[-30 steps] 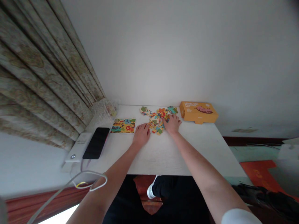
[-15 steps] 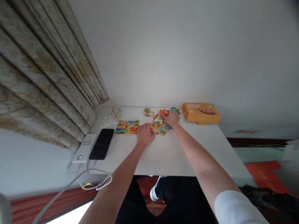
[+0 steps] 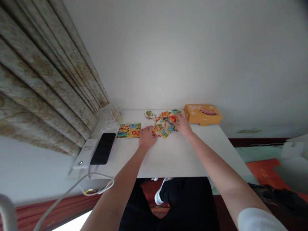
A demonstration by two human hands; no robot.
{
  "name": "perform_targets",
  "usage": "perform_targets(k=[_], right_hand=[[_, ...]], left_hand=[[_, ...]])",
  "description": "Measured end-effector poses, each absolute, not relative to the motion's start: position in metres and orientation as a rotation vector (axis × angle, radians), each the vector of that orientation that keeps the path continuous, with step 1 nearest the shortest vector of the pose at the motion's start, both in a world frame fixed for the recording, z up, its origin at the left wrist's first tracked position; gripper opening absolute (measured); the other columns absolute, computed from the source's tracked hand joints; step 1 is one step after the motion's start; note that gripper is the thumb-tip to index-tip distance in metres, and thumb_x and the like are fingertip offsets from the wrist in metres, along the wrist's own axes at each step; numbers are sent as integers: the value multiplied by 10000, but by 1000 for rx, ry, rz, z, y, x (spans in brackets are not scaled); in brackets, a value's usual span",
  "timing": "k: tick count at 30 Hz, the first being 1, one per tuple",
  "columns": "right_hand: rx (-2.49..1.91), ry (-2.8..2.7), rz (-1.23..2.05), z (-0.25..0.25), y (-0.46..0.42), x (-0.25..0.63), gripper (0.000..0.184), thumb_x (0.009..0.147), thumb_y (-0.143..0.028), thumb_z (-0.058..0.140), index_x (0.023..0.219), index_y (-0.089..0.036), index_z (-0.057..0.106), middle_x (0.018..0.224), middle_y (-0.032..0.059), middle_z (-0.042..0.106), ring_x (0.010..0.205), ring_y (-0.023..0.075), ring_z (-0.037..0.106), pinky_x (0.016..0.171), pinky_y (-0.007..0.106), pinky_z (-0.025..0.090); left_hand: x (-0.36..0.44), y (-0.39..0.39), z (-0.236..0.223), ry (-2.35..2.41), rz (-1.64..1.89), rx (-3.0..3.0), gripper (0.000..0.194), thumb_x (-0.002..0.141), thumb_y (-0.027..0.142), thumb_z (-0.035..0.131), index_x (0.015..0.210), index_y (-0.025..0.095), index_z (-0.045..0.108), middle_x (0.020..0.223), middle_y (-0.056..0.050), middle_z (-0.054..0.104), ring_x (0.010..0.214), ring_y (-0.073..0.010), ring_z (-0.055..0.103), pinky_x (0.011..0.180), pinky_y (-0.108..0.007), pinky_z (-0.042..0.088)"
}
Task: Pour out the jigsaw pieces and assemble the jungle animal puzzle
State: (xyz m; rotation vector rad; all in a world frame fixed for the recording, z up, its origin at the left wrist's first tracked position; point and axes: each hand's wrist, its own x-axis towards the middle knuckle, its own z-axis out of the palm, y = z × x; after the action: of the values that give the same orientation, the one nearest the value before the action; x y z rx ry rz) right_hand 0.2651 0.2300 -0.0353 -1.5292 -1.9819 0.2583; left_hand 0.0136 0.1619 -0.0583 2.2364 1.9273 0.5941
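Observation:
Colourful jigsaw pieces [image 3: 164, 124] lie in a loose, overlapping heap at the middle of the white table. At the heap's right side, my right hand [image 3: 184, 125] has its thumb and fingers around the edge of a puzzle piece [image 3: 173, 119] with a red and orange animal on it. My left hand [image 3: 147, 136] rests on the table with fingers stretched forward, between the heap and a picture card [image 3: 129, 131]. Its thumb side is beside a few pieces at the heap's lower left. The card shows a lion and other animals.
An orange puzzle box [image 3: 203, 115] stands at the back right by the wall. On the left are a black phone [image 3: 103, 149], a white device [image 3: 84, 154] with a cable [image 3: 96, 175], and clear plastic wrap [image 3: 109, 117]. A curtain [image 3: 48, 73] hangs along the left side.
My right hand has moved right from the heap's middle, and the animal piece has shifted right with it. My left hand has stayed nearly in place. The whole view has shifted slightly.

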Motion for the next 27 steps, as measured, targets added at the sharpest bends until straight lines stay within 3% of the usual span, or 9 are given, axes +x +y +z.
perform_targets(k=[10, 20, 27], right_hand=[[-1398, -1984, 597, -71, 101, 338, 285, 844, -441, 767, 1080, -279, 762, 1223, 81, 738, 1153, 292, 675, 1062, 509, 509], [-1507, -1931, 541, -68, 75, 327, 363, 816, -408, 772, 1151, -272, 736, 1278, 70, 732, 1219, 274, 660, 1106, 508, 476], [-1512, -1918, 482, -70, 74, 327, 348, 800, -344, 758, 1140, -274, 733, 1229, 53, 753, 1189, 265, 669, 1096, 492, 488]], left_hand=[[13, 164, -57, 1886, 615, 2258, 434, 913, 234, 569, 1341, 162, 580, 1271, -164, 671, 1220, -318, 620, 1111, -458, 445], [6, 169, -63, 1776, 747, 2196, 436, 895, 208, 598, 1330, 194, 571, 1292, -148, 647, 1193, -309, 633, 1087, -465, 491], [2, 172, -64, 1729, 832, 2125, 443, 853, 194, 640, 1291, 197, 572, 1304, -130, 611, 1178, -266, 651, 1087, -410, 508]])
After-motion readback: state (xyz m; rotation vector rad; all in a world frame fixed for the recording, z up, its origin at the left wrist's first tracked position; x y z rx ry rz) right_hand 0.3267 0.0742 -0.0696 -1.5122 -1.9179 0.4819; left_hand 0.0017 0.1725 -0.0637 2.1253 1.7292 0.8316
